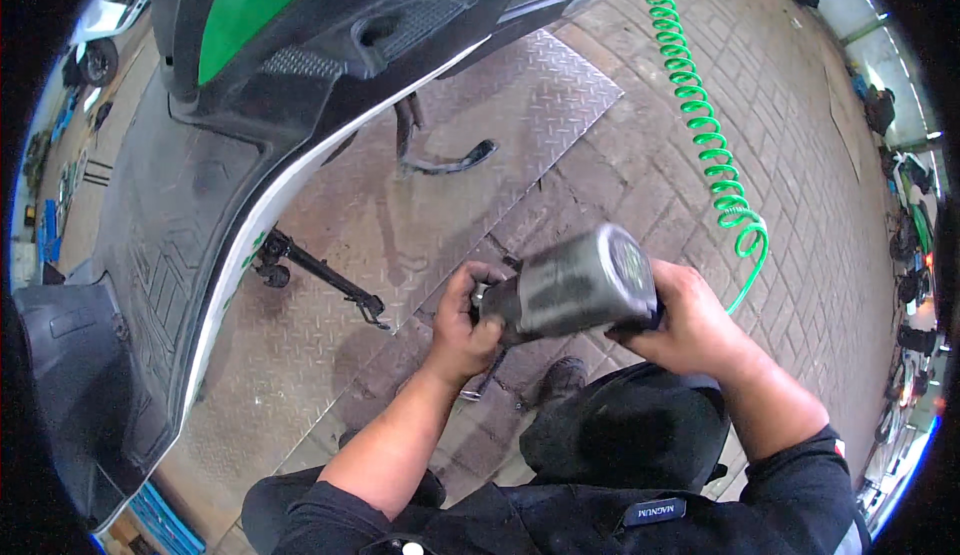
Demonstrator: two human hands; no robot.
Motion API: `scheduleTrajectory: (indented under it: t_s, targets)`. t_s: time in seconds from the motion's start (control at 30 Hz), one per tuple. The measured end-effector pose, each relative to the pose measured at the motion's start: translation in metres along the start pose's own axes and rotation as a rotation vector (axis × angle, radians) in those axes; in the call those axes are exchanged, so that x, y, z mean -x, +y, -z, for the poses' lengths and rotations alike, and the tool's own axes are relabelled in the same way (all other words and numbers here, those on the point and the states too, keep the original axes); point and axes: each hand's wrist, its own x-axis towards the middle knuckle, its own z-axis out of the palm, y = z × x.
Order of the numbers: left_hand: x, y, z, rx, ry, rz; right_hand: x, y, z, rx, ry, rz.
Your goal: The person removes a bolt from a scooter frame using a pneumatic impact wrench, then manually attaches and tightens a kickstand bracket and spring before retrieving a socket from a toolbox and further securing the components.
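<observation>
Readable only as one line of pale capitals on the dark rectangular badge (655,512) of the black garment (560,517), but too blurred on the round end cap (628,260) of the grey impact wrench (565,285) and too small among the green marks (259,241) on the white side trim (213,330) of the scooter (200,185).

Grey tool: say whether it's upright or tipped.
Tipped: the grey tool lies crosswise between left hand and right hand, its round end facing right.
</observation>
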Motion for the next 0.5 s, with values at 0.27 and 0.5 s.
scheduleTrajectory:
  t_s: [0.27, 0.5]
  targets:
    - [-0.011, 0.014, 0.013, 0.024, 0.033, 0.014, -0.002, -0.003, -0.009, -0.215, -0.066, -0.001]
    - [-0.002, 0.019, 0.031, -0.002, 0.104, 0.126, -0.017, 0.001, -0.027, -0.218, 0.021, 0.082]
